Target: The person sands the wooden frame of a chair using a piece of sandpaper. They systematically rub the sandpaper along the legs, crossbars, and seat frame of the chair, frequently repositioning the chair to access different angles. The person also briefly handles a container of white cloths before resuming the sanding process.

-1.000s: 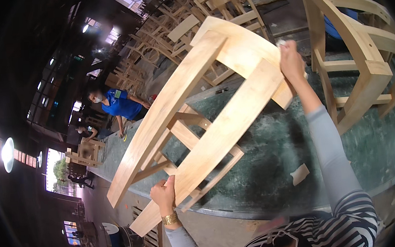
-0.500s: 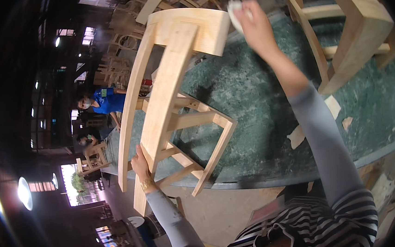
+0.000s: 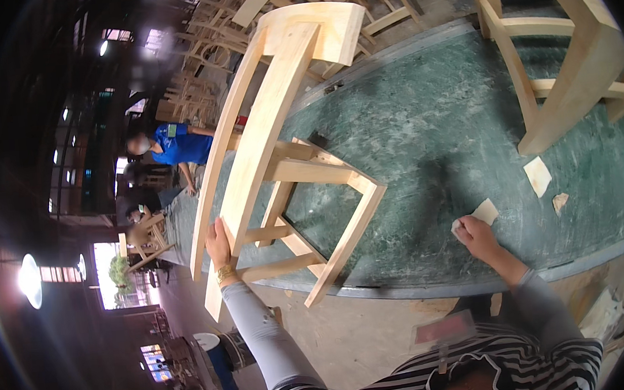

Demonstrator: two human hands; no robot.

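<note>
2 grips: the left hand [image 3: 219, 248] is wrapped on a long post [image 3: 257, 139] of the chair frame [image 3: 310, 171]; the right hand [image 3: 479, 239] has its fingers curled together, pinching a pale wad [image 3: 456, 225].
Wrist: 1 gold bracelet [image 3: 225, 274], on the left.
Chair frame: 1 in hand — tilted over the left part of the green table [image 3: 394, 126]; 2 long posts and 1 curved top rail [image 3: 324, 29].
Scraps: 3 pale scraps [image 3: 486, 212]; 1 just beyond the right hand, 2 farther right.
Second frame [image 3: 591, 63]: 1, standing on the table's right part.
Edges: the near edge [image 3: 408, 292] runs close below the right hand.
Room: a broad stretch of green top lies between the 2 frames.
Beyond: 1 person in a blue shirt [image 3: 180, 143], plus heaped wooden frames [image 3: 388, 21] — too tangled to count.
Hidden: most of the wad, behind fingers; the second frame's top, cut off; whether the long posts' lower ends touch anything, I cannot tell.
</note>
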